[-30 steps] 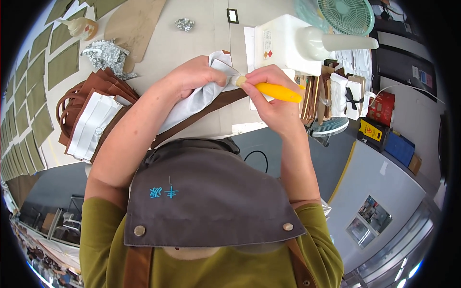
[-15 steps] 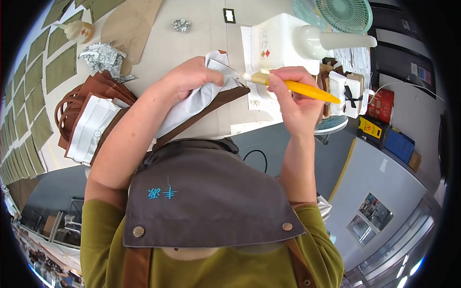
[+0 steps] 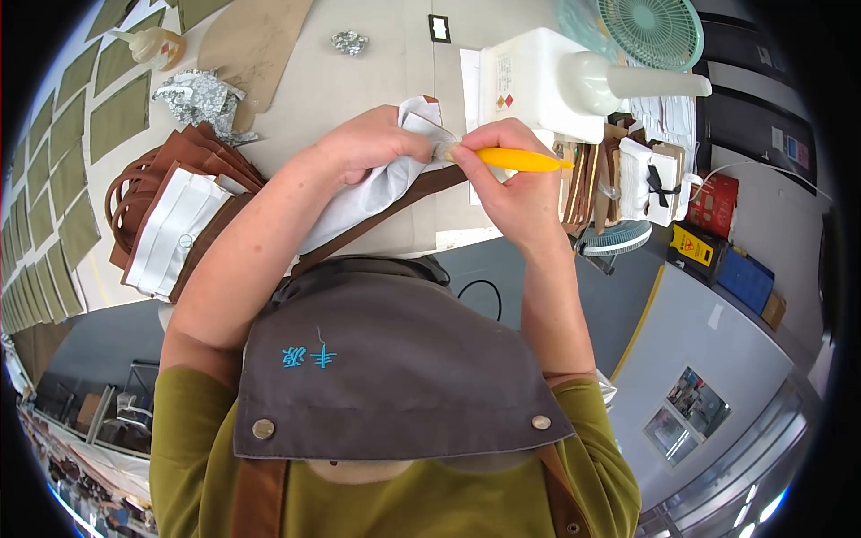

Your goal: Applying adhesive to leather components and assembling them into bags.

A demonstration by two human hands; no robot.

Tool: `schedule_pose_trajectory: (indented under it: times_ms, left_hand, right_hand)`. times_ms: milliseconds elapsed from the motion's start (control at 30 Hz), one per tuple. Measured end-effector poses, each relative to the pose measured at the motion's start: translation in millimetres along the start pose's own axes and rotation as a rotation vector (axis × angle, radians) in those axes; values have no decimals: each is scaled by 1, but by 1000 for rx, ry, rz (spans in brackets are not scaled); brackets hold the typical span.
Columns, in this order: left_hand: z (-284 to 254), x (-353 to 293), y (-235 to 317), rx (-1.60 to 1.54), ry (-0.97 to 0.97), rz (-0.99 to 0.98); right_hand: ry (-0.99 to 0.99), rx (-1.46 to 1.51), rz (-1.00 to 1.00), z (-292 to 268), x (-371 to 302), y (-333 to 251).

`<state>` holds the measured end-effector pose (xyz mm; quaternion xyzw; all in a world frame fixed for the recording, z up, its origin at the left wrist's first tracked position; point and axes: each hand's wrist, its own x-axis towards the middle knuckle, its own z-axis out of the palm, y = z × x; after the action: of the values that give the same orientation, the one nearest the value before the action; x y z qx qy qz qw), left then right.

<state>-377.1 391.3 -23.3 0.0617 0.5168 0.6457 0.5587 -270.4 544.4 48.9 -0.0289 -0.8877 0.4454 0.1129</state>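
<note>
My left hand (image 3: 377,145) is closed on a bunched white lining (image 3: 354,213), its fingers partly hidden by the folds. The lining belongs to a dark brown piece (image 3: 395,213) whose long edge slants up to the right at the table's near side. In my right hand (image 3: 522,195) is a yellow-handled brush (image 3: 525,160), pinched close to its head. Its head points left into the gap at the upper end of the lining, right beside my left fingertips. The bristle tip is mostly hidden there.
Left of my forearm lie stacked brown bag pieces with handles (image 3: 175,215). A white canister (image 3: 529,85) stands right of the work, with a green fan (image 3: 650,31) behind it. Olive panels (image 3: 121,112), crumpled foil (image 3: 202,99) and a squeeze bottle (image 3: 160,47) occupy the far left.
My right hand has moved left, bringing the brush head against the lining next to my left hand. The left hand keeps its hold. The whole view has shifted slightly.
</note>
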Motion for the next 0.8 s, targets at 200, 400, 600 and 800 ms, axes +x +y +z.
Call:
schedule_pose_trajectory:
  times_ms: [200,400,600,800]
  left_hand:
    - [2,7,-14,72,41,71]
    - [6,5,-7,99,26,-8]
    - [-3,-6,-7,90,80,65]
    - [-22,-50,11,-200,245,180]
  right_hand:
    - [29,-129,-9,-6,2,-7]
    - [-12,-127,-64,-5,-1,-4]
    - [267,204,-33,-42,-2,-16]
    - [540,252,-98,-55,-7,-13]
